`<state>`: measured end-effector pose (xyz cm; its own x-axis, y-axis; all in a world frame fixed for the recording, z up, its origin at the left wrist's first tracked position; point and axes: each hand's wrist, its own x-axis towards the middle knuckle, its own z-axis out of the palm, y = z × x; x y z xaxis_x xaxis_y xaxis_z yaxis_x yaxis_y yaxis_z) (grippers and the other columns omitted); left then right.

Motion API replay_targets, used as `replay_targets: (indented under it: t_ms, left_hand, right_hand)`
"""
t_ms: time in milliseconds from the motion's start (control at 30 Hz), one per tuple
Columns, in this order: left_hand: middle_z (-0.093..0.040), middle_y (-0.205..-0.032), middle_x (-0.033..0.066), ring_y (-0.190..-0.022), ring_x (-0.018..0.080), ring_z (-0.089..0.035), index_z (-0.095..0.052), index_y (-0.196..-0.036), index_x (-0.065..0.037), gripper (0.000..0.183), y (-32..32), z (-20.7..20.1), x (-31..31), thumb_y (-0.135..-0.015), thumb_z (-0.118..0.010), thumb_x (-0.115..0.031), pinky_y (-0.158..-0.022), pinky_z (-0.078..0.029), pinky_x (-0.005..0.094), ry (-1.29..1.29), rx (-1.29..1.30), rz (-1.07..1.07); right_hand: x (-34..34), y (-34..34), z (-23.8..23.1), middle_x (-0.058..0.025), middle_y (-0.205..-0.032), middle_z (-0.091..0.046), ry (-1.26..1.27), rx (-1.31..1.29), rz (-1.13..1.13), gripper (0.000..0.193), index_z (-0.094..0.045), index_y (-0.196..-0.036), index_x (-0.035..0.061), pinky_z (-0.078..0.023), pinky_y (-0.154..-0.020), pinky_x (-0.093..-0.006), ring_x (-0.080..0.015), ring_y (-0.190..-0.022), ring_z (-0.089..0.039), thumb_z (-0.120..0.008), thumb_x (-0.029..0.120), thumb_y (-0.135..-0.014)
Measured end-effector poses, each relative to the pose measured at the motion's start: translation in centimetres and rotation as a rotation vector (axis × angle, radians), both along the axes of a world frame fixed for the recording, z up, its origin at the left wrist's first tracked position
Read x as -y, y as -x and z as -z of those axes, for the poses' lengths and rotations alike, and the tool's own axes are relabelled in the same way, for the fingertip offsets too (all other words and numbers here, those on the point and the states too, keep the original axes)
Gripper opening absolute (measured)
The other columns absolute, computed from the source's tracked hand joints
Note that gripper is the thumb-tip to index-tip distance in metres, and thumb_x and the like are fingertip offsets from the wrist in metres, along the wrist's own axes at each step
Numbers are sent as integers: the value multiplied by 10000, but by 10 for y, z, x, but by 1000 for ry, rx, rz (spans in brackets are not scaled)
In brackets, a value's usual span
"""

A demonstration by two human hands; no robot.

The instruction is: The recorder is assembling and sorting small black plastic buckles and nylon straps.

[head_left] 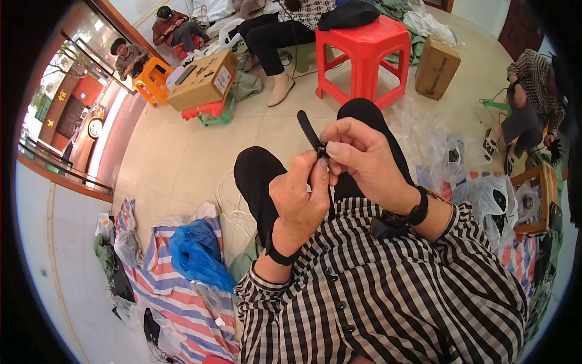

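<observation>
A black strap (307, 128) with a ridged edge sticks up from between my two hands, above my lap. My left hand (298, 199) is closed, its thumb and forefinger pinching the strap's lower part. From the other side my right hand (367, 162) pinches the same spot, thumb against forefinger. A small dark, shiny piece shows where the fingertips meet, mostly covered by them. Below the fingers a thin black length hangs down, partly hidden by my left hand. Each wrist wears a black band.
A red stool (364, 45) bearing a black bag stands ahead. Cardboard boxes (438, 67) lie beyond my knees. To the left, a blue plastic bag (197, 246) rests on striped sheeting (182, 309). Clear bags (485, 197) and a wooden frame (536, 197) are at right. Other people sit around.
</observation>
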<state>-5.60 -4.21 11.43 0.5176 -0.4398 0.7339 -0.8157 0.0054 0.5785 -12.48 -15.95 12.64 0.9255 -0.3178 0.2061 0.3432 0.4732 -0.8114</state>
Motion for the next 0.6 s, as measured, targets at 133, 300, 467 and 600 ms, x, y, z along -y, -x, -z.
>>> replay_targets:
  t_ms: [133,300,467,600]
  left_hand:
    - [-554,-574,85,-435,169,-542,-556,-849,-11,89,0,-1,0,-777,-591,29,-413,-392,259,66,89,28]
    - [-482,-526,66,-392,165,-467,-562,-854,-3,125,-2,5,-5,-750,-609,49,-398,-346,266,49,136,44]
    - [-478,-527,67,-396,170,-469,-561,-852,1,130,0,3,-6,-744,-615,49,-400,-348,269,25,115,68]
    - [-521,-572,79,-434,199,-505,-561,-860,-9,139,-2,3,-10,-742,-615,39,-419,-373,277,-41,125,148]
  right_hand:
    - [3,3,4,0,-798,-562,318,51,97,147,-573,-959,-16,-459,-592,-189,-57,-643,-522,-572,101,-869]
    - [15,7,1,-54,-948,-502,827,177,170,221,-536,-1026,-20,-440,-723,-224,-88,-798,-502,-591,106,-853]
    - [18,4,7,-46,-954,-483,585,180,10,206,-520,-957,11,-403,-794,-234,-102,-865,-470,-627,125,-822]
    - [29,5,4,-17,-912,-487,388,30,-187,170,-534,-902,30,-399,-765,-219,-87,-822,-468,-640,121,-805]
